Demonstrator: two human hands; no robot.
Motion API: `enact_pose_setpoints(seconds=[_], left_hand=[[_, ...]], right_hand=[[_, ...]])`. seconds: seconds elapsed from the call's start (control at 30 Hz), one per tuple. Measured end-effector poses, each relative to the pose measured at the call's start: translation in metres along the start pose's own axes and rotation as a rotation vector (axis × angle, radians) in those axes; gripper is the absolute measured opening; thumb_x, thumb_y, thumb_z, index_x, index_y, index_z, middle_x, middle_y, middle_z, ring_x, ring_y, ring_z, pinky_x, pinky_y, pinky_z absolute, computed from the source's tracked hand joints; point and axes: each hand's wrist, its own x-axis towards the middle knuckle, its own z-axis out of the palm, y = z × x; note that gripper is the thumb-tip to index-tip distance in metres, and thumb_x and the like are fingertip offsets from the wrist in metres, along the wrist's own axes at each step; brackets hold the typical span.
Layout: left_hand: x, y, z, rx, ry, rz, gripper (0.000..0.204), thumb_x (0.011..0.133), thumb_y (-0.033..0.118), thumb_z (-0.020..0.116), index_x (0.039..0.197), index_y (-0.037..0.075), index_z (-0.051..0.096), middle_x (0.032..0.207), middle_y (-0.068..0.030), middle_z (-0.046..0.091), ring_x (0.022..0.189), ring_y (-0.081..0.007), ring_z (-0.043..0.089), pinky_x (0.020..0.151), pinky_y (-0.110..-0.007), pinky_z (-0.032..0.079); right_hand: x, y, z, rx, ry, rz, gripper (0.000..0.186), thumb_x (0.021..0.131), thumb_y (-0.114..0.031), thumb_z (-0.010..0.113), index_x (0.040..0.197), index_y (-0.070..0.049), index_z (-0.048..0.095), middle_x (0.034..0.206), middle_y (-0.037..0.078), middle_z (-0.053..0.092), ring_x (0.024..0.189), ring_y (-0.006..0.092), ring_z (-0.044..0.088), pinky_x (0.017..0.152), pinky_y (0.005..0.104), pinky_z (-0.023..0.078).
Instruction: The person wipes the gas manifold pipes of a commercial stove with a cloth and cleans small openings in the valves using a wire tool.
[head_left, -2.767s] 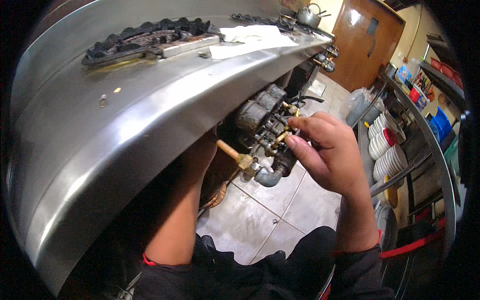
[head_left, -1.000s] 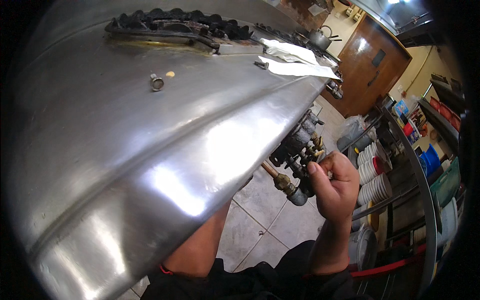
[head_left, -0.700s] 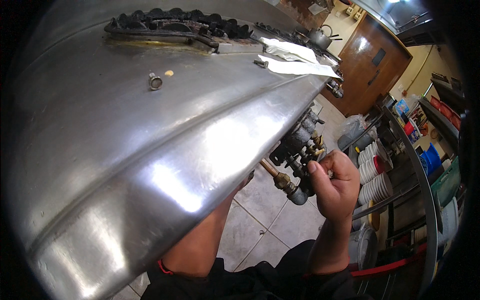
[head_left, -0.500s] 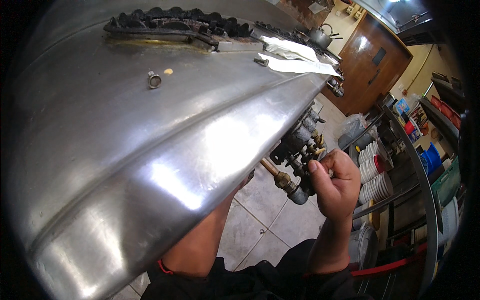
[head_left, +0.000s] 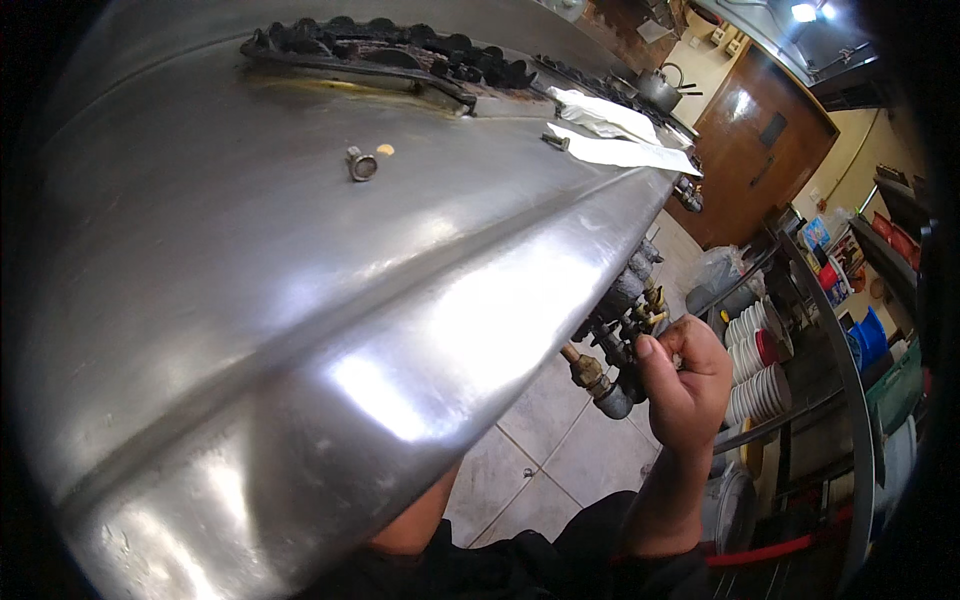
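My right hand (head_left: 692, 382) is closed in a pinch, thumb up, beside a cluster of dark gas valves and pipe fittings (head_left: 625, 290) under the edge of a stainless steel stove top (head_left: 480, 300). What its fingertips hold, if anything, is hidden. Just left of the hand is a pipe with a brass nut (head_left: 588, 372) and a grey elbow (head_left: 614, 403). Of my left arm only the forearm (head_left: 420, 515) shows; the hand is out of sight behind the stove's front edge. On the steel top lie a small metal cap-like part (head_left: 362, 165) and a dark bolt-like piece (head_left: 555, 141).
A black burner grate (head_left: 390, 50) and white paper sheets (head_left: 610, 135) rest on the stove. A shelf rack at right holds stacked white bowls (head_left: 757, 395). Farther back are a pot (head_left: 660, 90) and a wooden door (head_left: 760, 140). A small ring-like piece (head_left: 528, 472) lies on the tiled floor.
The view has shifted, so the stove and fittings sit farther right. My left forearm and hand have slipped mostly behind the stove edge. My right hand keeps its pinch by the fittings.
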Motion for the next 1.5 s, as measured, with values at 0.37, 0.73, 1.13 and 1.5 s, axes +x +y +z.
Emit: enact_pose_setpoints(seconds=[0.37,0.73,1.13,1.5], left_hand=[[0.0006,-0.0005,0.0008,0.001,-0.005,-0.001,0.033,0.092,0.021,0.058,0.119,0.002,0.058,0.113,-0.0099,0.063,0.102,-0.0189,0.060,0.089,-0.033,0.049],[-0.0013,-0.0009,0.0017,0.005,-0.008,0.002,0.033,0.091,0.020,0.059,0.118,0.002,0.058,0.112,-0.0099,0.064,0.101,-0.0190,0.060,0.088,-0.033,0.049],[0.0002,-0.0020,0.0026,0.009,-0.015,0.007,0.033,0.090,0.020,0.061,0.117,0.002,0.059,0.111,-0.0100,0.064,0.100,-0.0190,0.060,0.087,-0.033,0.049],[0.0031,-0.0054,0.0043,0.003,-0.024,0.012,0.033,0.089,0.019,0.063,0.116,0.001,0.059,0.110,-0.0100,0.064,0.098,-0.0191,0.060,0.086,-0.033,0.049]], right_hand=[[-0.0006,0.0021,-0.0005,0.023,0.002,0.014,0.022,0.078,-0.005,0.067,0.064,-0.002,0.050,0.061,0.007,0.048,0.054,0.0178,0.046,0.052,0.0294,0.034],[-0.0008,0.0023,-0.0007,0.009,0.002,-0.022,0.022,0.078,-0.006,0.068,0.064,-0.002,0.051,0.060,0.006,0.048,0.054,0.0176,0.046,0.052,0.0294,0.033],[-0.0003,0.0043,-0.0006,0.036,0.012,-0.033,0.023,0.077,-0.005,0.068,0.064,-0.003,0.050,0.061,0.007,0.049,0.055,0.0179,0.046,0.052,0.0299,0.034],[-0.0004,0.0044,-0.0010,0.017,0.013,-0.034,0.023,0.075,-0.004,0.069,0.063,-0.003,0.049,0.060,0.007,0.048,0.054,0.0201,0.046,0.052,0.0309,0.034]])
